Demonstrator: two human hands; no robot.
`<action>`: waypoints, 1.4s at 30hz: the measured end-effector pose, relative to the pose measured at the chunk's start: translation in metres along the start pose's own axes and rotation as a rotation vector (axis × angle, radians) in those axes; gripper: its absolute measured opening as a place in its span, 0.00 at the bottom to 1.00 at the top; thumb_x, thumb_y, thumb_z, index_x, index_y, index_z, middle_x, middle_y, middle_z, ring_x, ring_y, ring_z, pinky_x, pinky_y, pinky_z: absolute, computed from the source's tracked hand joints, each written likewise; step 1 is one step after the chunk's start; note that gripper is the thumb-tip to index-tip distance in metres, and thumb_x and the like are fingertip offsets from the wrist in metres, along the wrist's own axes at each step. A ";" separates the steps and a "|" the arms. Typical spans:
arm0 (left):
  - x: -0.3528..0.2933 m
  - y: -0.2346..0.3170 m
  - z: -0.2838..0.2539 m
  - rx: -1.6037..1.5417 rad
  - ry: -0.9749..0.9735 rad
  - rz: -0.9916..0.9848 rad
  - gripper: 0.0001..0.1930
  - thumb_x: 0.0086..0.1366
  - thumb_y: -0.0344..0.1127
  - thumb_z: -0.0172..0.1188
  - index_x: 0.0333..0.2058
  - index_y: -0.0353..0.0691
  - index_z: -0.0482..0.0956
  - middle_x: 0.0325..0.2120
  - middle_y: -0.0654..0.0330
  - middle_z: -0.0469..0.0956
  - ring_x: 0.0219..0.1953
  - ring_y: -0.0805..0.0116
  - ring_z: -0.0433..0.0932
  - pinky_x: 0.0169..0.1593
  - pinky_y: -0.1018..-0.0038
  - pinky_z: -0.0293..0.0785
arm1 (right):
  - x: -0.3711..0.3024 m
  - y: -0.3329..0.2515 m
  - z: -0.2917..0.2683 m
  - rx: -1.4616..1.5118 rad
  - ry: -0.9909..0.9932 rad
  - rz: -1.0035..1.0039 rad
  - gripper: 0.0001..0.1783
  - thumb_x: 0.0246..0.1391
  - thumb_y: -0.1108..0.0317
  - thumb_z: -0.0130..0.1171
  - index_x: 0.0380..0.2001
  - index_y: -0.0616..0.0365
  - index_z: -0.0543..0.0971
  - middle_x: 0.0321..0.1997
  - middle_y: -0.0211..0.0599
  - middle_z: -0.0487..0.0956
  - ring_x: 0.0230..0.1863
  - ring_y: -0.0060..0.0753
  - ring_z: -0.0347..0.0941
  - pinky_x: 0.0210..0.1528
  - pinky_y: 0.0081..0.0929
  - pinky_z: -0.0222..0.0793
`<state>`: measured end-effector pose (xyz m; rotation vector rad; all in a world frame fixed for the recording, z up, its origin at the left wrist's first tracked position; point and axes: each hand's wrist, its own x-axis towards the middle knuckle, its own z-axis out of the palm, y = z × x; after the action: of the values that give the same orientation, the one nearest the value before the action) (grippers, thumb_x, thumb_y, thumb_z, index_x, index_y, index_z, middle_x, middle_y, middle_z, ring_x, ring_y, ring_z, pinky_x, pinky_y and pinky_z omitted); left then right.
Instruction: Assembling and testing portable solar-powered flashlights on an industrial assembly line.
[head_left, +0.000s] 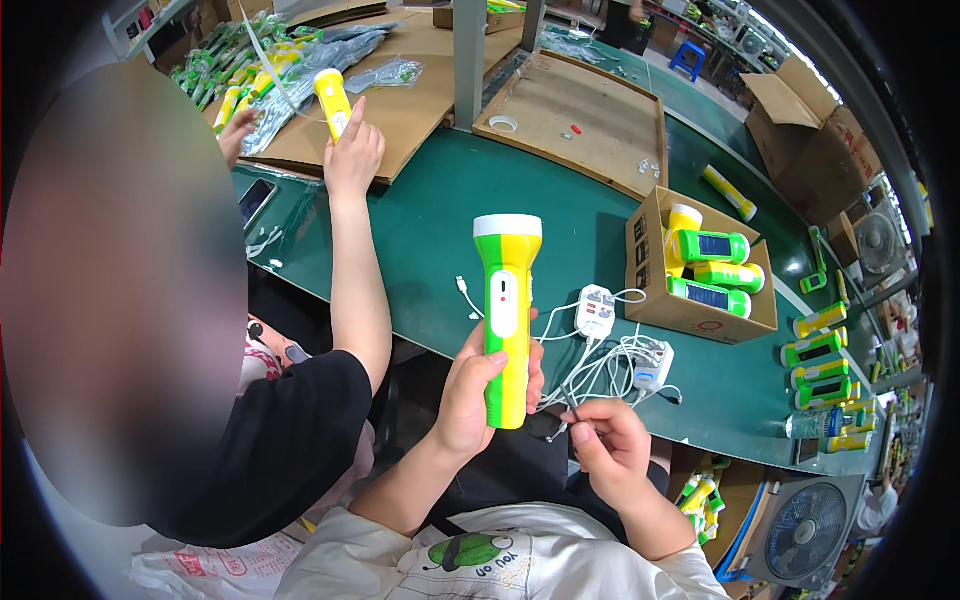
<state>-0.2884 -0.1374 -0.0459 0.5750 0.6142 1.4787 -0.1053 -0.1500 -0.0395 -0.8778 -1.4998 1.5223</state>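
Note:
My left hand (466,392) is wrapped round the lower body of a yellow and green flashlight (510,262). It stands upright with its white head up, and a white panel with a dark slot and a small red dot faces me. Beside it, lower right, my right hand (612,450) pinches a thin dark rod-like thing (570,402) between thumb and fingers; its kind I cannot make out. White cables (605,368) lie in a tangle just beyond that hand, joined to a white power strip (595,311) and a second white socket block (653,364).
An open cardboard box (690,318) of flashlights stands to the right, with several more flashlights (822,372) beyond it. At left a co-worker's hand (355,155) touches another flashlight (332,98) on cardboard. A shallow wooden tray (570,95) lies at the back; a fan (805,530) stands lower right.

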 end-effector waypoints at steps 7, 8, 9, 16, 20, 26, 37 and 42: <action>0.012 -0.019 -0.007 -0.087 0.010 -0.087 0.29 0.57 0.44 0.43 0.54 0.30 0.62 0.28 0.57 0.69 0.21 0.70 0.69 0.22 0.75 0.65 | 0.016 -0.013 0.014 -0.052 0.101 -0.016 0.07 0.59 0.72 0.53 0.39 0.63 0.72 0.31 0.29 0.76 0.18 0.09 0.60 0.17 0.10 0.53; 0.013 -0.023 -0.009 -0.119 -0.019 -0.109 0.29 0.57 0.44 0.43 0.54 0.31 0.62 0.28 0.57 0.69 0.21 0.70 0.69 0.22 0.75 0.65 | 0.017 -0.012 0.014 -0.029 0.108 -0.006 0.07 0.59 0.71 0.52 0.39 0.63 0.72 0.31 0.29 0.76 0.17 0.10 0.59 0.17 0.10 0.52; 0.014 -0.025 -0.010 -0.151 -0.048 -0.131 0.29 0.56 0.44 0.43 0.54 0.31 0.62 0.28 0.57 0.69 0.21 0.70 0.69 0.22 0.75 0.65 | 0.018 -0.009 0.012 -0.031 0.108 -0.006 0.07 0.59 0.71 0.52 0.39 0.63 0.72 0.31 0.29 0.76 0.17 0.10 0.59 0.17 0.10 0.52; 0.005 -0.032 0.002 -0.043 -0.016 -0.012 0.38 0.44 0.32 0.48 0.59 0.38 0.53 0.37 0.54 0.67 0.34 0.63 0.72 0.38 0.69 0.72 | 0.003 0.016 -0.011 0.079 0.142 0.056 0.08 0.60 0.67 0.50 0.37 0.62 0.69 0.26 0.31 0.72 0.16 0.15 0.59 0.17 0.12 0.55; -0.002 -0.052 0.014 -0.072 -0.080 0.137 0.37 0.49 0.25 0.50 0.60 0.42 0.50 0.45 0.53 0.64 0.46 0.55 0.70 0.49 0.62 0.70 | -0.004 0.029 -0.012 0.084 0.228 -0.273 0.07 0.65 0.65 0.41 0.39 0.57 0.60 0.34 0.39 0.71 0.25 0.22 0.65 0.27 0.18 0.63; -0.024 -0.081 0.033 0.378 -0.140 0.656 0.21 0.58 0.25 0.57 0.44 0.41 0.54 0.42 0.53 0.64 0.43 0.55 0.75 0.46 0.62 0.73 | 0.013 0.009 0.006 0.164 0.506 -0.541 0.12 0.67 0.59 0.32 0.36 0.56 0.56 0.33 0.51 0.73 0.32 0.35 0.73 0.40 0.31 0.70; -0.064 -0.072 0.025 0.507 -0.095 0.430 0.12 0.64 0.35 0.50 0.45 0.39 0.68 0.49 0.49 0.67 0.47 0.56 0.72 0.61 0.58 0.56 | 0.014 -0.014 -0.014 0.133 0.112 -0.502 0.05 0.61 0.73 0.46 0.36 0.62 0.64 0.23 0.33 0.69 0.17 0.23 0.70 0.20 0.17 0.67; -0.063 -0.057 0.043 0.110 -0.167 -0.377 0.31 0.64 0.43 0.43 0.63 0.41 0.45 0.43 0.46 0.68 0.24 0.63 0.74 0.26 0.72 0.74 | 0.021 -0.007 -0.021 -0.096 0.284 -0.695 0.02 0.56 0.77 0.51 0.33 0.64 0.70 0.29 0.45 0.78 0.22 0.29 0.74 0.24 0.22 0.68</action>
<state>-0.2175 -0.2001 -0.0529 0.6231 0.6364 1.0376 -0.0948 -0.1217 -0.0328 -0.5098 -1.4614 0.7896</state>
